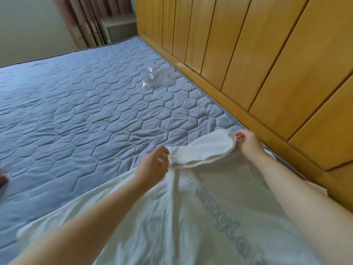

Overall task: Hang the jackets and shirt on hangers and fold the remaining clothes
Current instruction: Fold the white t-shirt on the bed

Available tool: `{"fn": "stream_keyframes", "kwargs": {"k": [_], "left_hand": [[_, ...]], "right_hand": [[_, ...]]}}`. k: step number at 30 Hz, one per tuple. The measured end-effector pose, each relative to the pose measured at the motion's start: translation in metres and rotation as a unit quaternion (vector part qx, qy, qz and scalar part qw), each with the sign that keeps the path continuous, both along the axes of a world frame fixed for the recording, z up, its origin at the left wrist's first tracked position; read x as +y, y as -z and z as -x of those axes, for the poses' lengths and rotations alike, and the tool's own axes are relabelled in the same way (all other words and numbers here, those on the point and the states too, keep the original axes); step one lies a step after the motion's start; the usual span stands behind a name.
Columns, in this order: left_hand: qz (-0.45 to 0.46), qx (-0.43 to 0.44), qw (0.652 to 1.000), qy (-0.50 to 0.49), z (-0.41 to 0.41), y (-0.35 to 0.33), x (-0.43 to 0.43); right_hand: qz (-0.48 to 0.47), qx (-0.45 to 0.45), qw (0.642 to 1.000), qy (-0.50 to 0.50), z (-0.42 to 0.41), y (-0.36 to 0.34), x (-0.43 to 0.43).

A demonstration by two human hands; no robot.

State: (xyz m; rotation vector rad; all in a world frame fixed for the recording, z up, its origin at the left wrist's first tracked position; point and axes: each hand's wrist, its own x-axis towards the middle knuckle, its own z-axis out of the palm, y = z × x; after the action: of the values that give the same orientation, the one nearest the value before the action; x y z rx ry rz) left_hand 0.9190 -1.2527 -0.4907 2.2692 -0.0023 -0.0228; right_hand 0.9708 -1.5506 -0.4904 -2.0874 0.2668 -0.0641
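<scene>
White garment (191,217): its far edge is held up by both hands. The fingers (162,153) of the left hand (152,166) are curled round the folded-over edge at its left end. The right hand (248,144) pinches the right end between thumb and fingertips. Between the two grips the edge sags in a doubled band. From there the cloth falls toward the near side and spreads over the near right part of the bed, under both forearms. It is off-white, thin and creased, with large grey lettering running down its right half.

A crumpled clear plastic bag (158,79) lies on the blue-grey quilted mattress (76,111) at the far right, just beside the wooden headboard (267,64). Its contents cannot be made out. A curtain (84,20) hangs at the far left.
</scene>
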Motion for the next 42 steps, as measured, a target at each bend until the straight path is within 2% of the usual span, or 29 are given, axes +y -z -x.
{"fn": "stream_keyframes", "kwargs": {"k": [2,4,6,9,10,13,14,15,17,19,20,22,23,26,28,30,32,34,36,37,38,39,40,41,42], "left_hand": [[0.124,0.153,0.978,-0.066,0.014,0.017,-0.003],[0.246,0.264,0.922,-0.143,0.024,0.021,-0.014],[0.301,0.311,0.882,-0.189,0.025,0.022,-0.022],[0.325,0.318,0.869,-0.196,0.025,0.023,-0.033],[0.348,0.330,0.858,-0.183,0.026,0.021,-0.035],[0.443,0.401,0.792,-0.124,0.036,0.013,-0.032],[0.421,0.424,0.796,-0.097,0.042,0.012,-0.027],[0.371,0.441,0.814,-0.072,0.048,0.012,-0.021],[0.231,0.405,0.882,-0.068,0.056,0.012,-0.014],[0.077,0.242,0.960,-0.114,0.052,0.014,-0.010],[0.001,0.148,0.982,-0.121,0.048,0.011,-0.011],[-0.099,0.007,0.992,-0.083,0.037,0.006,-0.017],[-0.143,-0.028,0.989,-0.040,0.030,0.008,-0.024],[-0.251,0.017,0.965,0.075,0.014,0.024,-0.046],[-0.286,0.059,0.949,0.118,0.011,0.045,-0.051],[-0.302,0.054,0.942,0.137,0.016,0.071,-0.047],[-0.299,0.002,0.946,0.123,0.025,0.094,-0.041],[-0.280,-0.068,0.952,0.100,0.028,0.107,-0.038],[-0.258,-0.111,0.957,0.080,0.022,0.113,-0.038],[-0.246,-0.116,0.959,0.080,0.017,0.115,-0.039],[-0.237,-0.115,0.961,0.082,0.014,0.117,-0.039],[-0.229,-0.111,0.963,0.086,0.014,0.118,-0.040],[-0.223,-0.111,0.964,0.088,0.014,0.119,-0.040],[-0.219,-0.111,0.965,0.090,0.015,0.120,-0.041],[-0.217,-0.111,0.965,0.092,0.016,0.120,-0.041]], "right_hand": [[-0.051,0.115,0.990,0.069,0.022,0.022,-0.006],[-0.130,0.165,0.967,0.147,0.033,0.032,-0.003],[-0.125,0.180,0.962,0.163,0.037,0.028,0.010],[-0.067,0.211,0.967,0.122,0.041,0.022,0.028],[-0.047,0.199,0.970,0.130,0.041,0.018,0.032],[-0.054,0.126,0.970,0.200,0.036,0.010,0.022],[-0.032,0.133,0.972,0.190,0.037,0.008,0.016],[0.019,0.161,0.974,0.161,0.040,0.006,0.011],[0.150,0.219,0.960,0.095,0.046,0.003,0.006],[0.225,0.157,0.958,0.079,0.046,-0.001,0.005],[0.233,0.110,0.963,0.084,0.041,-0.003,0.007],[0.231,0.058,0.967,0.093,0.027,-0.006,0.009],[0.238,0.052,0.966,0.087,0.019,-0.005,0.010],[0.281,0.087,0.954,0.060,0.002,-0.001,0.007],[0.318,0.129,0.939,0.030,-0.006,0.001,0.001],[0.309,0.174,0.935,-0.021,-0.015,0.000,-0.004],[0.238,0.204,0.946,-0.081,-0.026,0.000,-0.006],[0.233,0.210,0.944,-0.106,-0.036,-0.004,-0.011],[0.347,0.109,0.928,-0.077,-0.046,-0.014,-0.016],[0.427,0.018,0.902,-0.057,-0.047,-0.016,-0.017],[0.501,-0.065,0.861,-0.053,-0.048,-0.014,-0.016],[0.559,-0.099,0.820,-0.071,-0.048,-0.009,-0.013],[0.602,-0.106,0.786,-0.094,-0.047,-0.002,-0.010],[0.610,-0.048,0.783,-0.107,-0.045,0.002,-0.005],[0.594,0.029,0.798,-0.092,-0.045,0.006,-0.002]]}}
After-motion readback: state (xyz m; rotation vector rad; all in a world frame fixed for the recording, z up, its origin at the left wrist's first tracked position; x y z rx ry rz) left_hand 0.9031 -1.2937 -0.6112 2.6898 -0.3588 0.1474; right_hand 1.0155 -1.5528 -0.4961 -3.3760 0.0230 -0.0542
